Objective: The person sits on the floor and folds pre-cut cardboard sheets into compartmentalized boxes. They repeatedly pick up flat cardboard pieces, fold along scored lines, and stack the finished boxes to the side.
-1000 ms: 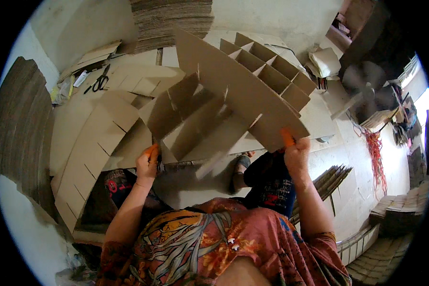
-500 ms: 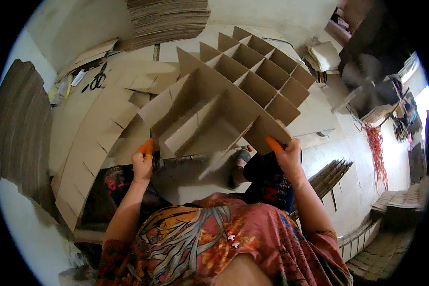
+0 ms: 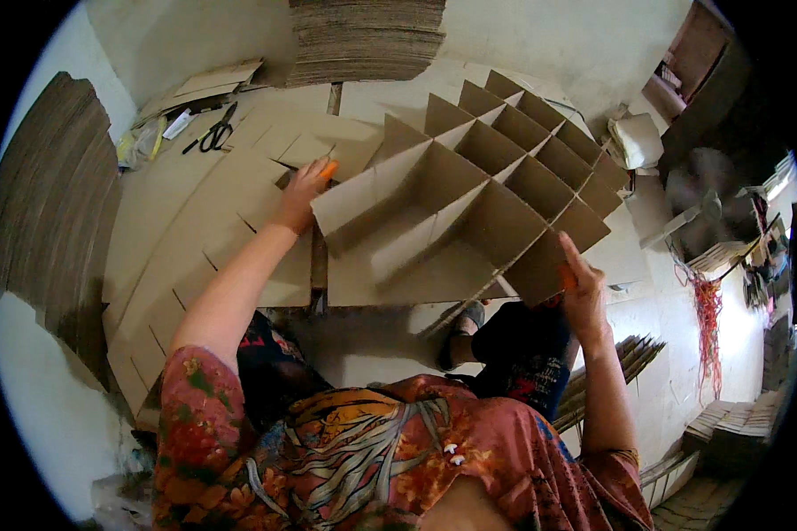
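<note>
A brown cardboard divider grid, made of interlocked strips forming several square cells, stands tilted over the front part of the worktable. My right hand grips its near right corner, one finger extended along the panel. My left hand is at the grid's left corner, its fingers closed and partly hidden; what they hold cannot be made out. Orange covers show on fingers of both hands. Beneath my left forearm lie flat cardboard sheets with cut slots.
Black scissors lie at the back left of the table. Cardboard stacks stand at the left and the back. On the right are a fan, hanging red strings and bundled dividers.
My left hand has moved up and forward around the grid's left corner. The grid has shifted to the right in view, with my right hand still on its near right corner.
</note>
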